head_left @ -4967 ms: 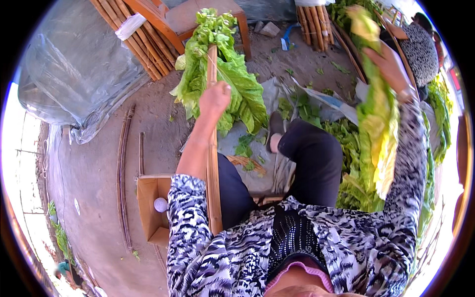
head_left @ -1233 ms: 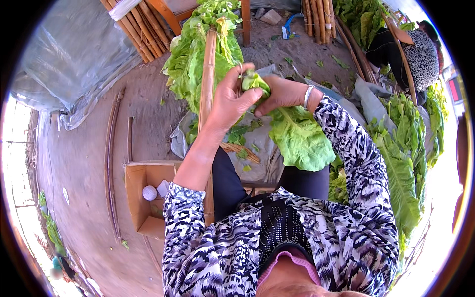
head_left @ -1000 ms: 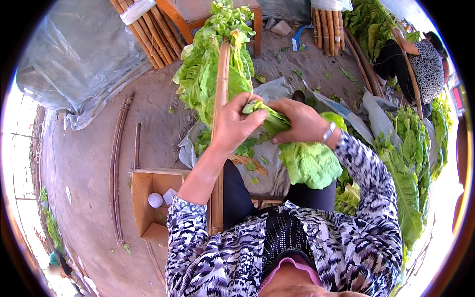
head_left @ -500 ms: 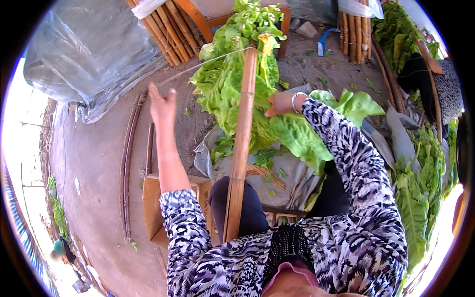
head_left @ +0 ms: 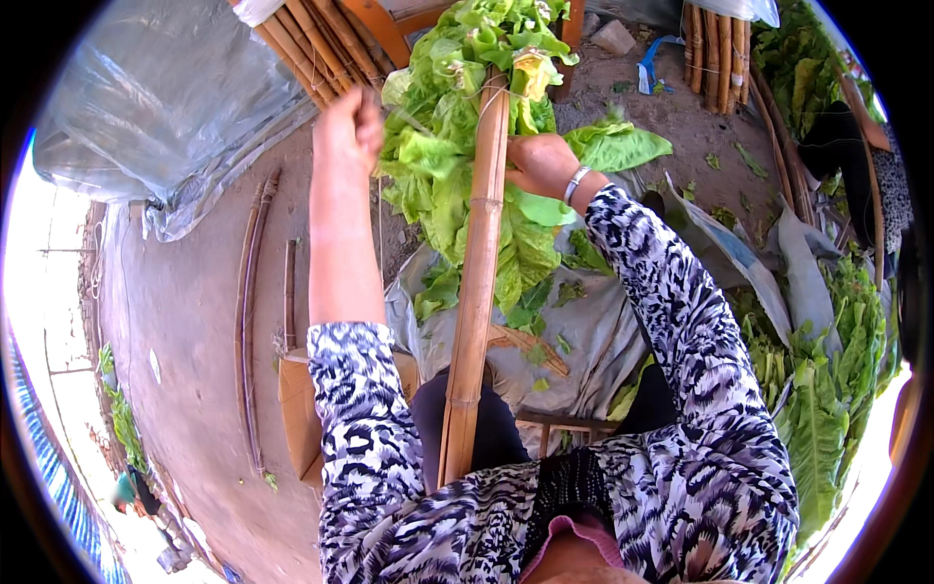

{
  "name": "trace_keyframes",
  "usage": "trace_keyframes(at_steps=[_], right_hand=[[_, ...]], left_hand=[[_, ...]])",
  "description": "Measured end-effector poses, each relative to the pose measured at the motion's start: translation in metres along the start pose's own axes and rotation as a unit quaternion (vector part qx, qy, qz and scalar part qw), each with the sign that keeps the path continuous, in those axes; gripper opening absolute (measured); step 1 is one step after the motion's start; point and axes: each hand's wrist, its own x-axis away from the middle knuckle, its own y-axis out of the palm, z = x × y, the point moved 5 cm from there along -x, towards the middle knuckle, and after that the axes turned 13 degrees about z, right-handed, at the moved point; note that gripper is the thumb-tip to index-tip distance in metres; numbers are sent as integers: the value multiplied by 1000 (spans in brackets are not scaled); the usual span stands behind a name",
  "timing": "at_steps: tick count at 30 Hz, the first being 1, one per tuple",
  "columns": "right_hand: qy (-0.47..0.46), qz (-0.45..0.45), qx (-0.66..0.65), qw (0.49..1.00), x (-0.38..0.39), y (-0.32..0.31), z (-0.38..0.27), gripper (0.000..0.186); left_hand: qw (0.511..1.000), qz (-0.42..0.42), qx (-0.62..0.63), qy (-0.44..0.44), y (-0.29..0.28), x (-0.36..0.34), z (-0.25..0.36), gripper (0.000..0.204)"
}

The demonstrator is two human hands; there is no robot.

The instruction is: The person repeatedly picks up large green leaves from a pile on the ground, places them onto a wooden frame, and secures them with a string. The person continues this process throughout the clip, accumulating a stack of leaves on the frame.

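A bamboo pole [head_left: 477, 253] slants up from my lap, its far end among a thick bunch of large green leaves [head_left: 438, 195]. Thin string is wound round the pole near that end. To the left of the bunch, my left hand [head_left: 348, 131] is closed in a fist on the string, which hangs below it as a fine line. My right hand [head_left: 545, 165], wearing a bracelet, is closed on a green leaf [head_left: 618, 146] close against the pole's right side. Its fingertips are partly hidden behind the pole.
Bundled bamboo poles [head_left: 306, 49] stand at the far left, more [head_left: 718, 58] at the far right. A cardboard box [head_left: 300, 399] is by my left knee. Loose poles [head_left: 251, 311] lie on the ground at left. Leaf piles [head_left: 822, 399] lie at right, where another person [head_left: 846, 146] sits.
My left hand has moved up and right toward the leaves and closed from a looser shape. My right hand has come up against the pole, bringing the leaf with it.
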Motion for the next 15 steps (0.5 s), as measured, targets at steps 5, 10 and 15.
trace_keyframes(at_steps=[5, 10, 15], right_hand=[[241, 55, -313, 917, -38, 19, -7, 31], [399, 254, -466, 748, 32, 64, 129, 39], [262, 188, -227, 919, 76, -2, 41, 37]], left_hand=[[920, -151, -308, 189, 141, 159, -40, 20], [628, -307, -543, 466, 224, 194, -170, 13], [568, -127, -650, 488, 132, 137, -144, 29]])
